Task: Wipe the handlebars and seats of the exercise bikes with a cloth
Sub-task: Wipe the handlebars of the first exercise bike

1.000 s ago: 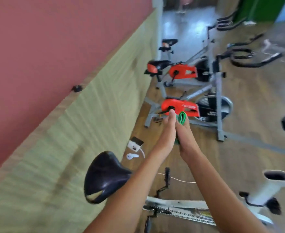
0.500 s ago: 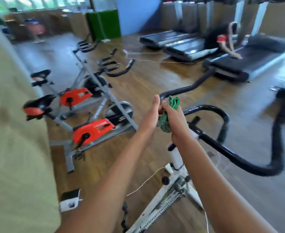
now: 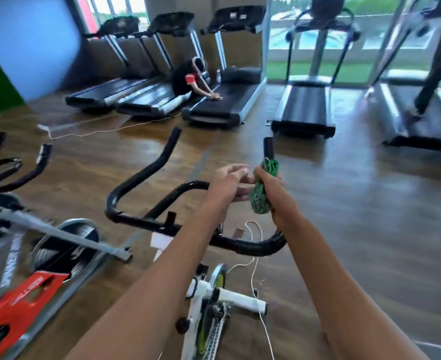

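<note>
A bunched green cloth (image 3: pixel 262 193) is gripped in my right hand (image 3: pixel 279 201), held in the air above the black handlebars (image 3: pixel 141 222) of the white exercise bike (image 3: pixel 209 300) right in front of me. My left hand (image 3: pixel 227 183) hovers just left of the cloth with fingers loosely curled, its fingertips close to the cloth's top; whether they touch it is unclear. Both hands are above the handlebar's centre loop, not on the bar. The bike's seat is out of view.
Grey and red exercise bikes (image 3: pixel 32 276) stand to the left, their handlebars (image 3: pixel 19 175) further back. Several treadmills (image 3: pixel 222 100) line the far windows; a person (image 3: pixel 188 79) crouches on one. A white cord (image 3: pixel 255 268) trails on the wooden floor.
My view has swung right, from the wall and the seat to the white bike's handlebars and the treadmills. My hands stay together with the cloth; my left fingers have spread a little.
</note>
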The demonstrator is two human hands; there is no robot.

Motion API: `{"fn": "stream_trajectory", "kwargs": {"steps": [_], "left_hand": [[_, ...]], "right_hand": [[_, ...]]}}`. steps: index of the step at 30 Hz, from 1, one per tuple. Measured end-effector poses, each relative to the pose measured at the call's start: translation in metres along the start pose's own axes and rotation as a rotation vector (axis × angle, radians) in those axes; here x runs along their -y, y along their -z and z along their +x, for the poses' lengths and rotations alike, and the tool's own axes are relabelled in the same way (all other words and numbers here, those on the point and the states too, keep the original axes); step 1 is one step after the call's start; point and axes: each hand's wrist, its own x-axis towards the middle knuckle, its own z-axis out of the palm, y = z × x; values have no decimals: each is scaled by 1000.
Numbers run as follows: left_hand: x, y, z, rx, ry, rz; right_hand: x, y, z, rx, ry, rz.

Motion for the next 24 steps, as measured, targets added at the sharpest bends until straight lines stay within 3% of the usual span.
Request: {"fn": "stream_trajectory", "kwargs": {"steps": [7,15,18,24], "left_hand": [[9,-39,98,-84,77,89],[5,-80,178,-107,29,243],[8,-82,193,-134,31,221],[10,-79,201,-147,38,179]], "right_hand": [[16,68,68,-250,88,-14],[19,43,175,-97,157,-213],[-25,43,229,42,188,-309],[-32,59,159,178,172,-353]]}}
